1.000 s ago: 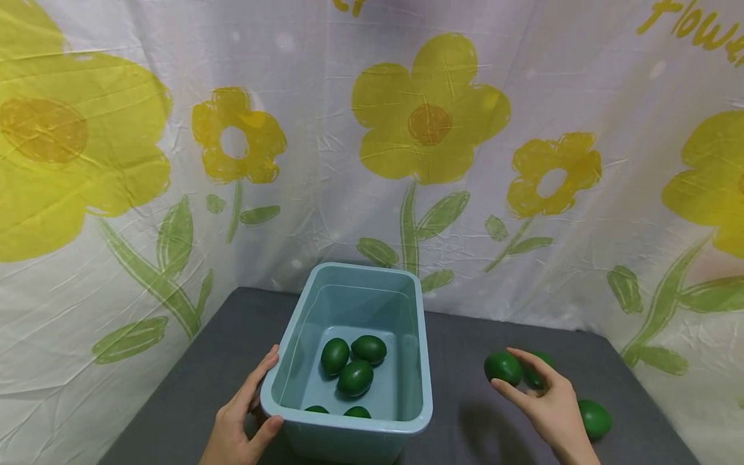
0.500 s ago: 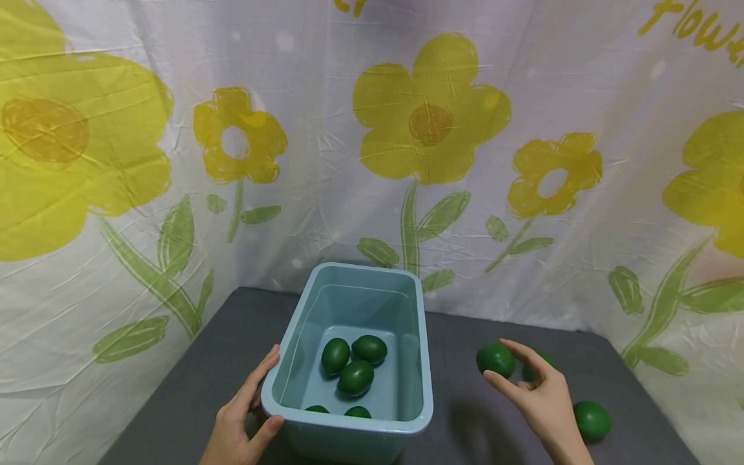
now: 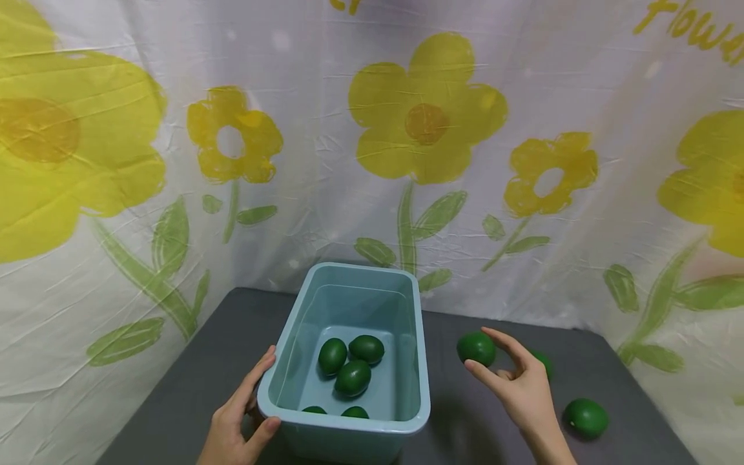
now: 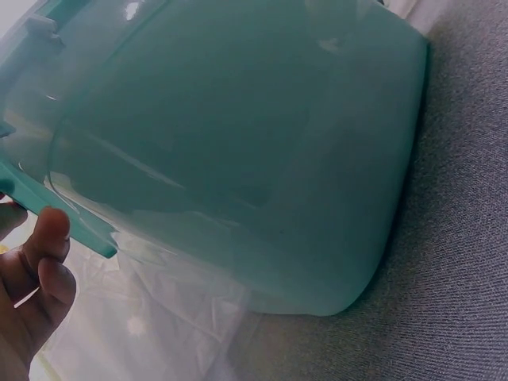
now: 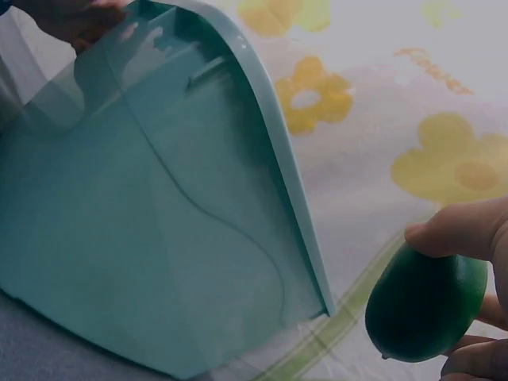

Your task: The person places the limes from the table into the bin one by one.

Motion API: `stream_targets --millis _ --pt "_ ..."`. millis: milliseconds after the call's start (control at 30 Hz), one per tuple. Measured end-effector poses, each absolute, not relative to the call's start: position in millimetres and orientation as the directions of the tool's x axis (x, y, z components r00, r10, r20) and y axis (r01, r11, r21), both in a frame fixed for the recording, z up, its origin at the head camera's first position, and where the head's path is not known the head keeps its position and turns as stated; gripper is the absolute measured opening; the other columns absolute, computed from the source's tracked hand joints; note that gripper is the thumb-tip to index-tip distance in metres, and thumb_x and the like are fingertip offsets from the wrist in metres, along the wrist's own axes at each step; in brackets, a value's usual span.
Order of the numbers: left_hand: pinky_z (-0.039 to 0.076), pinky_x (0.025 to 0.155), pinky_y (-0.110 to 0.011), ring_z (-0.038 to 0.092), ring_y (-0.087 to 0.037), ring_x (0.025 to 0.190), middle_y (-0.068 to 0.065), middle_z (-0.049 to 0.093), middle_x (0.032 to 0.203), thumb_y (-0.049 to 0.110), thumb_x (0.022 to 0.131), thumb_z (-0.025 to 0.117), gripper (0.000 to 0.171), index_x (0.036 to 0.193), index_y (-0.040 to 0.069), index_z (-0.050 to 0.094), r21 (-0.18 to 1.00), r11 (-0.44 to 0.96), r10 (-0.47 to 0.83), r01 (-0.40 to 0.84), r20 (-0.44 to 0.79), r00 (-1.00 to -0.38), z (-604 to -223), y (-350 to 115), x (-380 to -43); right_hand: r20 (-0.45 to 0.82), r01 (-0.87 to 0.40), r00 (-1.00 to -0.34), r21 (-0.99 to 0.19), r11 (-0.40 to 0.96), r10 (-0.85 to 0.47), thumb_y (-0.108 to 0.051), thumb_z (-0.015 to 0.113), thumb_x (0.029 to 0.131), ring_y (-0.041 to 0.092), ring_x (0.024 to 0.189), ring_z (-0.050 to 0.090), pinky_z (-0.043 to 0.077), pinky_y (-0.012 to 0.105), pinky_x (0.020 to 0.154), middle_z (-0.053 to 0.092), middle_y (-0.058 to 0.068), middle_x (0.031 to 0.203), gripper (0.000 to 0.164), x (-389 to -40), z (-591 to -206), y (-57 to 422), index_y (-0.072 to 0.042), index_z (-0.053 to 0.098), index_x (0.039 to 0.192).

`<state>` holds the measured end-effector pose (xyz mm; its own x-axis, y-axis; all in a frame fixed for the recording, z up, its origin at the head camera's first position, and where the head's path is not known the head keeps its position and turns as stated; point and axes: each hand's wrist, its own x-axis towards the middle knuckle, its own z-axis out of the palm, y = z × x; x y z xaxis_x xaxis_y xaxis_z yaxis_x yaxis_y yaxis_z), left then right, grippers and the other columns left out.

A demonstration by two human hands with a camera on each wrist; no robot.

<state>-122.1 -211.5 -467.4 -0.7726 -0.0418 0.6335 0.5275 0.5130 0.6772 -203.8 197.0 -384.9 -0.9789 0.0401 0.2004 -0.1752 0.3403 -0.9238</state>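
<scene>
Head view: flowered cloth (image 3: 325, 129) backs grey table (image 3: 227, 342); right hand (image 3: 520, 381) pinches fruit (image 3: 475, 349), left hand (image 3: 232, 416) grips bin (image 3: 349, 436).

The pale blue-green, rectangular plastic bin (image 3: 360, 307) is smooth and glossy. The dark green, oval, lime-like fruit (image 3: 476, 349) is smooth with a light sheen. The dark grey, woven-looking cloth (image 4: 460, 222) is matt and grainy. The white, yellow-flowered sheet (image 3: 314, 129) is creased, faintly shiny, perhaps thin fabric or plastic film.

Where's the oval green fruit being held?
In the head view, the fruit is in the right hand, above the dark grey table, right of the blue plastic bin.
</scene>
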Motion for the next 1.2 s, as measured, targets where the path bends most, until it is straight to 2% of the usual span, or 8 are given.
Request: stream_targets --millis 100,167,267,600,767,867,1033,1200 --pt "0.047 0.064 -0.014 0.061 0.004 0.114 0.003 0.042 0.169 0.005 0.092 0.076 0.079 0.163 0.017 0.043 0.677 0.517 -0.039 0.524 0.630 -0.775 -467.6 -212.2 -121.7 0.197 -0.176 -0.980 -0.933 0.315 0.036 -0.019 0.089 0.088 0.007 0.040 0.025 0.032 0.027 0.040 0.056 0.010 0.150 0.062 -204.3 -383.7 193.3 -0.019 0.063 0.144" --pt "0.045 0.057 -0.017 0.062 0.001 0.105 0.003 0.042 0.168 0.004 0.093 0.076 0.078 0.163 0.016 0.044 0.681 0.509 -0.041 0.527 0.630 -0.775 -467.9 -211.8 -121.5 0.188 -0.169 -0.982 -0.938 0.301 0.035 -0.018 0.089 0.088 0.008 0.040 0.026 0.033 0.027 0.041 0.056 0.009 0.150 0.062 -204.3 -383.3 191.5 -0.020 0.063 0.144" --pt "0.044 0.055 -0.020 0.062 -0.001 0.103 0.005 0.043 0.168 0.005 0.092 0.076 0.077 0.162 0.016 0.045 0.685 0.507 -0.053 0.523 0.630 -0.775 -468.2 -211.4 -120.7 0.177 -0.161 -0.984 -0.943 0.291 0.028 -0.018 0.089 0.088 0.008 0.040 0.026 0.033 0.026 0.041 0.055 0.008 0.151 0.062 -204.5 -382.8 188.6 -0.019 0.063 0.145" --pt "0.051 0.075 -0.013 0.055 0.007 0.130 0.004 0.044 0.167 0.005 0.091 0.078 0.081 0.162 0.020 0.045 0.690 0.533 -0.063 0.490 0.610 -0.790 -466.3 -209.5 -122.9 0.199 -0.183 -0.979 -0.942 0.281 0.031 -0.016 0.088 0.088 0.008 0.041 0.025 0.033 0.028 0.041 0.057 0.008 0.147 0.062 -202.5 -377.9 184.2 -0.019 0.063 0.144" --pt "0.050 0.086 -0.010 0.050 0.010 0.134 0.003 0.045 0.166 0.006 0.091 0.079 0.080 0.162 0.021 0.045 0.692 0.543 -0.077 0.475 0.605 -0.793 -463.7 -209.6 -120.6 0.202 -0.190 -0.979 -0.947 0.260 0.020 -0.018 0.088 0.089 0.009 0.041 0.025 0.033 0.029 0.041 0.057 0.007 0.147 0.061 -204.1 -375.1 178.0 -0.020 0.063 0.144" --pt "0.050 0.087 -0.009 0.050 0.009 0.134 0.003 0.045 0.167 0.007 0.092 0.078 0.080 0.163 0.021 0.045 0.692 0.541 -0.075 0.478 0.606 -0.792 -464.6 -210.6 -120.1 0.217 -0.209 -0.976 -0.948 0.240 0.009 -0.016 0.088 0.089 0.011 0.041 0.022 0.033 0.029 0.040 0.058 0.006 0.144 0.059 -204.9 -373.6 172.8 -0.021 0.064 0.143" --pt "0.051 0.078 -0.012 0.054 0.007 0.131 0.003 0.044 0.167 0.004 0.091 0.078 0.080 0.163 0.018 0.045 0.680 0.528 -0.055 0.509 0.625 -0.779 -466.6 -212.6 -119.8 0.241 -0.237 -0.971 -0.947 0.215 -0.009 -0.013 0.088 0.089 0.015 0.043 0.019 0.031 0.028 0.040 0.059 0.005 0.140 0.058 -205.0 -370.9 164.3 -0.019 0.066 0.142" --pt "0.049 0.093 -0.009 0.047 0.005 0.141 -0.004 0.040 0.169 -0.001 0.089 0.078 0.084 0.163 0.010 0.042 0.639 0.521 0.003 0.566 0.662 -0.750 -467.0 -215.1 -123.0 0.245 -0.245 -0.969 -0.947 0.207 -0.027 -0.013 0.088 0.089 0.013 0.043 0.019 0.031 0.027 0.041 0.059 0.004 0.140 0.058 -204.6 -367.5 157.8 -0.019 0.066 0.142"
